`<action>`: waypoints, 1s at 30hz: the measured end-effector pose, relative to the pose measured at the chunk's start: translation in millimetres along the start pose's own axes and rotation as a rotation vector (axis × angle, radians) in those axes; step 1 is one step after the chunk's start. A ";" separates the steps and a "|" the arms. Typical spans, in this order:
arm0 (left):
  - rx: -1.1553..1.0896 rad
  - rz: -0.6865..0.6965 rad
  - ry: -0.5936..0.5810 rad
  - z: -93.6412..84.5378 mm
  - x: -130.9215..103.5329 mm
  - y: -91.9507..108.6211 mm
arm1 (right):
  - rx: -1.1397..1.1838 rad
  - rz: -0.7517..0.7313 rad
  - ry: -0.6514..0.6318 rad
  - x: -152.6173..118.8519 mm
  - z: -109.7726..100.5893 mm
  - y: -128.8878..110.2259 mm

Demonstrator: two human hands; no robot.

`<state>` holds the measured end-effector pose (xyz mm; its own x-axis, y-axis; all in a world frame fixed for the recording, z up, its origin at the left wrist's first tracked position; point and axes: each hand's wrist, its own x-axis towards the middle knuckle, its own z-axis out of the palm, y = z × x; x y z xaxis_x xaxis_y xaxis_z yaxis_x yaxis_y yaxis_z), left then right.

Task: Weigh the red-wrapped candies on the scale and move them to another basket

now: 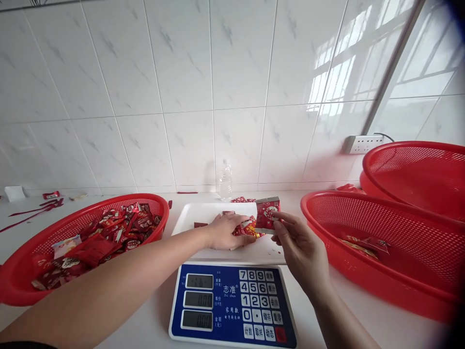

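Observation:
Palm down, my left hand point(225, 231) rests over several small red packets on the white scale tray point(191, 213). A red and gold packet point(250, 227) shows between its thumb and forefinger; most of its other fingers are hidden. At the right side of the tray, my right hand point(303, 242) pinches a red snack packet point(267, 213) by its lower right edge. This packet stands upright, with a white round label and grey crimped ends. Below the tray is the scale's blue keypad panel point(232, 305), with three small displays on its left.
A red perforated basket point(160, 206) full of packets stands at the left. Another red basket point(316, 213) at the right has a few packets inside, with a further basket point(414, 150) behind. A clear bottle point(225, 180) and a power strip point(363, 144) are by the tiled wall.

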<state>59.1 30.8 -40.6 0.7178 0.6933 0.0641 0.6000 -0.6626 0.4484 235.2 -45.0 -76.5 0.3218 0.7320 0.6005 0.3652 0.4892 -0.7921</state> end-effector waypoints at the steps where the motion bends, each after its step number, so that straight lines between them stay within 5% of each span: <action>1: -0.041 0.013 -0.009 -5.4 -1.0 -0.9 | -0.004 0.000 -0.001 0.2 -0.3 -0.3; 6: 0.048 -0.233 0.090 -29.1 -17.9 -12.9 | -0.227 0.040 0.024 3.7 -4.5 -1.4; 10: 0.055 -0.454 0.006 -23.7 -29.9 -21.9 | -0.686 0.090 -0.056 9.5 -10.2 4.9; 17: -0.093 -0.145 0.010 -7.9 -9.8 -14.0 | -0.650 -0.012 -0.225 12.6 -6.3 15.5; 23: 0.037 -0.011 0.002 -4.4 5.1 -6.9 | -0.560 -0.025 -0.199 11.5 -5.4 15.0; 30: -0.089 -0.050 0.312 -7.1 -11.2 -12.5 | -0.491 -0.013 -0.103 12.0 -7.7 11.7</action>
<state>41.0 33.4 -40.7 0.5369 0.7868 0.3044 0.5884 -0.6079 0.5332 250.1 -34.1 -77.8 0.2351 0.7826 0.5765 0.7447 0.2361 -0.6242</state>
